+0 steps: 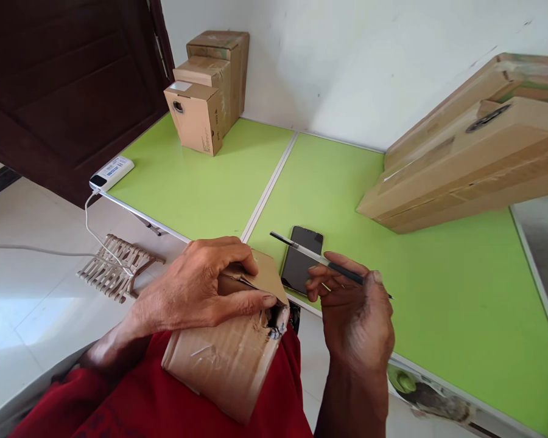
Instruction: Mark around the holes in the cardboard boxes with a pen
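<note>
My left hand [201, 283] grips the upper part of a small cardboard box [223, 365] that rests tilted against my red shirt at the table's front edge. The box has a torn hole with black ink scribbles at its right corner, close to my left thumb. To the right, my right hand [354, 316] holds a pen [319, 258] with a clear barrel and dark grip between thumb and fingers, apart from the box. Its narrow point is at the lower right, past the thumb. Behind the pen a dark-screened smartphone [296, 271] lies flat on the table, partly covered by pen and fingers.
The green table [461, 316] has a pale seam across it. Several cardboard boxes [194, 118] stand at the back left; larger cartons [466, 164] lean at the right. A white device [112, 173] with a cable sits at the left edge, above a woven stool [114, 267].
</note>
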Demonstrator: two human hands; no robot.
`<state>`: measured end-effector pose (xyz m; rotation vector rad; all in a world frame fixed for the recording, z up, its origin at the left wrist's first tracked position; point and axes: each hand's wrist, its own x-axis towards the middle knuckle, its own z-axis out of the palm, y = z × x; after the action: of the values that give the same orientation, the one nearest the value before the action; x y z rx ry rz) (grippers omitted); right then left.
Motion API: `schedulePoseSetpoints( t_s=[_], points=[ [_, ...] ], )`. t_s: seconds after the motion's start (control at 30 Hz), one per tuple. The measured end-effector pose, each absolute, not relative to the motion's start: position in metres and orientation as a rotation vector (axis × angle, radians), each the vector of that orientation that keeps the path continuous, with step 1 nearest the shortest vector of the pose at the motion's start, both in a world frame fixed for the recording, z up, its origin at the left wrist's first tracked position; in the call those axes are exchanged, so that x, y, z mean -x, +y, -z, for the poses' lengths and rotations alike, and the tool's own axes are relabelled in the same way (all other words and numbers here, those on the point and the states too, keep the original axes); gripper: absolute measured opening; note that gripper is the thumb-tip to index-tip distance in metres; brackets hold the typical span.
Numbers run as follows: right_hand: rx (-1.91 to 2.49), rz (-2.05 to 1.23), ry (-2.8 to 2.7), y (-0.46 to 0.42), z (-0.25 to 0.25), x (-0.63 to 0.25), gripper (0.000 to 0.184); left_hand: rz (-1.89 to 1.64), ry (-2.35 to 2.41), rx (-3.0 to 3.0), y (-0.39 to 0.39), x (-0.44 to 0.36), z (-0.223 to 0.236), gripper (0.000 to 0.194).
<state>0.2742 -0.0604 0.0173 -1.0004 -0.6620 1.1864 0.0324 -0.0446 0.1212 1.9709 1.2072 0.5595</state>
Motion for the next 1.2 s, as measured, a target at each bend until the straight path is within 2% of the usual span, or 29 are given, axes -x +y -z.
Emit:
schedulePoseSetpoints(
  t_s=[0.1,0.27,0.6,1.2],
  points=[
    [1.01,-1.17,-0.637,-0.06,-0.017,-0.273,0.048,-0.567,1.23,-1.952,-0.045,-0.033,-0.121,0.03],
    [1.024,-1.116,-0.596,-0.062,-0.018,-0.274,0.031,-0.589,1.206,-1.956,-0.044,-0.035,-0.123,0.029],
    [0.986,-1.221,-0.653,-0.067,-0.017,-0.271,0.018,-0.609,1.188,-1.96,-0.042,-0.034,-0.124,0.022],
    [1.034,-1.211,-0.603,-0.069,-0.005,-0.269,0.022,-0.684,1.181,-1.926,-0.038,-0.032,-0.119,0.021]
  ],
)
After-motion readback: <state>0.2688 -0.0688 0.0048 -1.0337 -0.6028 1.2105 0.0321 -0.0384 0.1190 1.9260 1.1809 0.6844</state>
